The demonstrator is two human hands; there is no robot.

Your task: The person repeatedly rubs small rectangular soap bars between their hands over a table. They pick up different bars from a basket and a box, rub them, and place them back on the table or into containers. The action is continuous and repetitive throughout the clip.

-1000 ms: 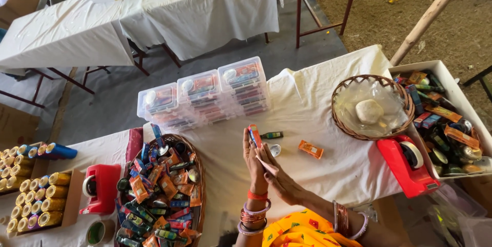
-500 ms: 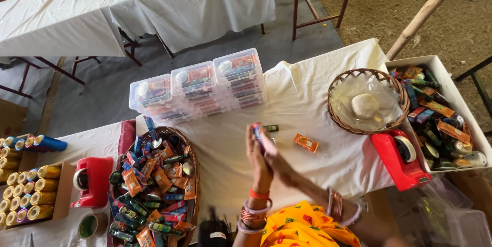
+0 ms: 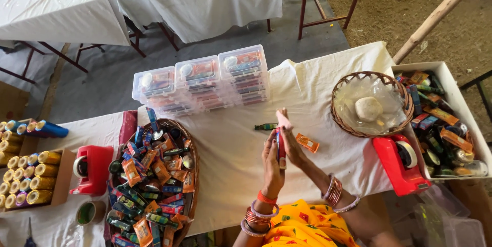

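**Hands pressed around a small packet at a sorting table**

Little had shifted since the half-second before: both hands stayed raised together at lower centre of the frame, and the view had only drifted slightly. The left hand [image 3: 271, 162] and right hand [image 3: 293, 142] met palm to palm, clasping a slim red-and-blue packet [image 3: 280, 147] upright between them, apparently so it could be steadied or turned over above the cloth. Bangles circled both wrists.

Just above the hands, on the white-covered table [image 3: 230, 155], a small dark green bottle [image 3: 266, 126] lay on its side, and an orange sachet [image 3: 307, 143] rested just right of the right hand, both within easy reach.

At lower left, an oval wicker basket [image 3: 192, 175] was heaped with mixed sachets, small bottles and tins. Three clear lidded plastic boxes [image 3: 202, 85] stood side by side at upper centre, each stacked with colourful items. At right, a round wicker basket [image 3: 405, 119] lined with clear plastic held a pale round lump. A white crate [image 3: 451, 88] at the right edge was packed with bottles and packets. Two red tape dispensers [image 3: 95, 170] flanked the work area, and yellow rolls filled a cardboard box [image 3: 64, 178] at far left.
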